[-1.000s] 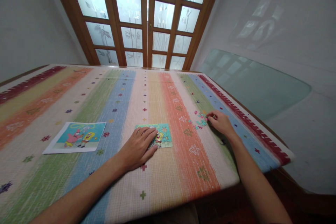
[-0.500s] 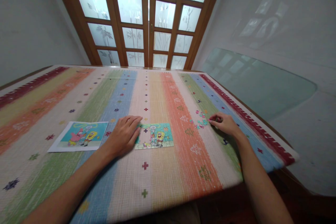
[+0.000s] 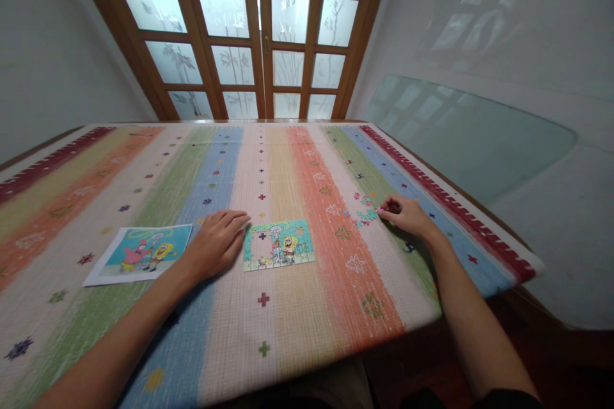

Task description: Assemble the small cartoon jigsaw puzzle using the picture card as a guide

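Note:
A small, partly assembled cartoon jigsaw puzzle [image 3: 279,245] lies on the striped tablecloth [image 3: 307,160], with a bare gap in its left part. My left hand [image 3: 217,243] rests flat just left of the puzzle, fingers stretched out and touching its left edge. My right hand [image 3: 401,213] lies to the right beside several loose puzzle pieces [image 3: 363,213], its fingers curled and pinched on a small piece. A printed reference picture [image 3: 140,253] of the same cartoon lies left of my left hand.
The table's front edge runs near my body and its right edge has a dark red border [image 3: 446,185]. A wooden glazed door [image 3: 249,32] stands behind the table. A glass sheet [image 3: 470,134] leans against the right wall.
My left hand slid off the puzzle to its left side, uncovering the puzzle. My right hand stayed at the loose pieces and closed on one.

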Demonstrator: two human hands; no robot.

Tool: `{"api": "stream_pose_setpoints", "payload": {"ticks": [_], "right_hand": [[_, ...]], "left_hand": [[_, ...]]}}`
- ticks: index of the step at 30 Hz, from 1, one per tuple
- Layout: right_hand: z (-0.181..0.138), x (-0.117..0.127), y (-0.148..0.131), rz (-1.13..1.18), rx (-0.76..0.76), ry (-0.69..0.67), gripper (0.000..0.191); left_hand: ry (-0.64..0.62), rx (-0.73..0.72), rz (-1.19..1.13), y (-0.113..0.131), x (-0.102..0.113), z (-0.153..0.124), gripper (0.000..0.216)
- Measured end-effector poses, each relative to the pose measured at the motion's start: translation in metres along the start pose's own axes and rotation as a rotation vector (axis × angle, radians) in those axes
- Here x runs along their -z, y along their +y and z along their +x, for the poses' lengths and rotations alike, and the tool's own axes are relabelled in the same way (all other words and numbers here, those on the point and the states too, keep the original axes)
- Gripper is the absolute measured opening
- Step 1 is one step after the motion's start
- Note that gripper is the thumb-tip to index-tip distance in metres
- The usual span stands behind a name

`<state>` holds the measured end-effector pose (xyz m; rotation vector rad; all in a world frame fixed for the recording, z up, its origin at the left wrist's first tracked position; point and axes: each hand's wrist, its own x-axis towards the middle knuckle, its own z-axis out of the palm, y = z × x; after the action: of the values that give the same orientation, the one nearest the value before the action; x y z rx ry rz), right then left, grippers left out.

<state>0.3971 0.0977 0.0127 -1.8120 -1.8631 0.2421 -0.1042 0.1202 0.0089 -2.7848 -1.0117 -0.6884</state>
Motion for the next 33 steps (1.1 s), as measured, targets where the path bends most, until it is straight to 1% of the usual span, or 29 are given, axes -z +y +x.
{"api": "stream_pose_setpoints", "payload": {"ticks": [5, 9, 12, 17, 22, 27, 33], "right_hand": [[-0.001, 0.002, -0.005, 0.011, 0.01, -0.011, 0.017], [-0.002, 0.002, -0.012, 0.074, 0.086, -0.005, 0.02], [-0.004, -0.001, -0.019, 0.107, 0.145, -0.046, 0.02], [-0.004, -0.007, -0.029, 0.128, 0.207, -0.069, 0.019], [-0.002, -0.015, -0.041, 0.092, 0.274, -0.089, 0.017], [0.001, -0.028, -0.05, 0.025, 0.297, -0.013, 0.021], [0.008, -0.03, -0.042, -0.104, 0.175, 0.145, 0.022]], "left_hand": [[-0.012, -0.048, 0.007, 0.0, 0.002, 0.0, 0.028], [-0.013, -0.061, -0.017, 0.003, 0.001, 0.002, 0.027], [0.002, -0.041, -0.054, 0.007, -0.001, 0.004, 0.027], [0.093, 0.027, -0.097, 0.014, -0.006, 0.001, 0.027], [0.101, 0.045, -0.13, 0.015, -0.008, -0.002, 0.028], [0.103, 0.056, -0.136, 0.011, -0.006, -0.003, 0.028], [0.093, 0.097, -0.138, 0.006, -0.004, -0.004, 0.029]]}}
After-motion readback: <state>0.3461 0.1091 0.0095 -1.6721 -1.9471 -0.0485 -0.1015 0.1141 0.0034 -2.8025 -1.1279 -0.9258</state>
